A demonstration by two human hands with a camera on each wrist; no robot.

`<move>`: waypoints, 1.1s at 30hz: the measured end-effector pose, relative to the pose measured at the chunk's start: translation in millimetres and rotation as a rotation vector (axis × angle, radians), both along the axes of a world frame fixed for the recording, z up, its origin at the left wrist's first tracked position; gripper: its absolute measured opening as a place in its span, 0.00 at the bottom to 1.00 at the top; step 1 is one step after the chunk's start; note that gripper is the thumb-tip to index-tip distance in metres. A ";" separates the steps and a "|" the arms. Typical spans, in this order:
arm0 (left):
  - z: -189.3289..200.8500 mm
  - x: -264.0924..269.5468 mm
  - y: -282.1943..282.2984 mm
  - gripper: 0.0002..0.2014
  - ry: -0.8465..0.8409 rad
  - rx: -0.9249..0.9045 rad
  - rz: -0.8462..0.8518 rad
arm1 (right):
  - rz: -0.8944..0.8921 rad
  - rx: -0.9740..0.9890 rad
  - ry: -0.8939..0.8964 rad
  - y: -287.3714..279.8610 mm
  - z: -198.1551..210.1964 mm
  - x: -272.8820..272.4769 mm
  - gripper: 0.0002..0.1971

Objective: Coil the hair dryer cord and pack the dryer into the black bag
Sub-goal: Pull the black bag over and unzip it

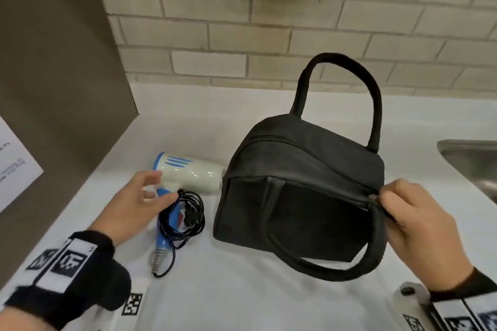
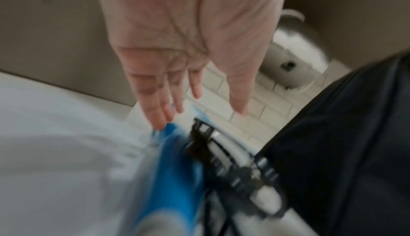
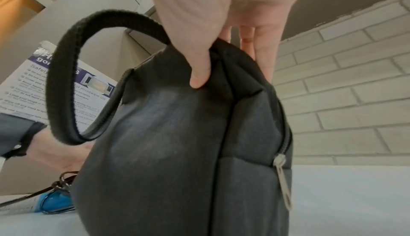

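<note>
A white and blue hair dryer lies on the white counter, its blue handle pointing toward me. Its black cord lies coiled over the handle. My left hand hovers just above the handle with fingers spread and straight, holding nothing. The black bag stands to the right of the dryer, one strap up and one hanging down its front. My right hand pinches the bag's top corner between thumb and fingers. The zipper pull hangs on the bag's side.
A brown panel with a paper notice stands at the left. A brick wall runs behind the counter. A steel sink sits at the right edge. A white wall-mounted device hangs above.
</note>
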State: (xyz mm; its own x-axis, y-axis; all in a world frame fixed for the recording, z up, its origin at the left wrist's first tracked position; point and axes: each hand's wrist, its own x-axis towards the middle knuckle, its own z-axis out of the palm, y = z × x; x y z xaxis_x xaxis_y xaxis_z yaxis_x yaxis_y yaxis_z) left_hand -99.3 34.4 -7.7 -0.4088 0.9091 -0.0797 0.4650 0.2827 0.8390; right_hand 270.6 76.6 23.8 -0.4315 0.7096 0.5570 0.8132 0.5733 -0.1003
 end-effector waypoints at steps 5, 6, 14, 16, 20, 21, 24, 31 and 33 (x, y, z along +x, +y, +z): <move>50.1 40.6 -13.0 0.09 0.001 0.232 -0.171 | 0.021 -0.021 0.030 0.2 3.7 8.4 0.08; 53.0 49.7 -16.4 0.12 -0.061 0.197 -0.248 | 0.026 -0.019 0.030 -2.3 4.0 9.8 0.08; 28.4 74.7 -14.7 0.29 -0.333 0.105 -0.440 | -0.011 -0.057 -0.060 -18.7 6.2 -6.1 0.06; 27.4 75.9 -10.3 0.27 -0.344 0.139 -0.406 | 0.044 -0.149 0.006 -11.0 6.0 -6.4 0.07; 35.9 85.7 -12.4 0.18 -0.170 0.303 -0.343 | 0.311 -0.733 0.715 -0.3 11.1 17.1 0.28; 37.9 87.8 -14.4 0.18 -0.097 0.340 -0.364 | 0.289 -0.789 0.882 3.4 7.6 25.8 0.32; 38.8 94.0 -16.4 0.25 0.137 0.417 -0.495 | 0.088 -0.932 1.024 12.7 -11.2 38.7 0.36; 45.2 109.2 -3.0 0.20 0.468 0.556 -0.647 | -0.044 -1.168 1.072 18.2 -25.9 28.4 0.10; 45.9 113.2 0.3 0.21 0.631 0.611 -0.660 | -0.094 -1.207 1.045 21.2 -27.1 28.4 0.09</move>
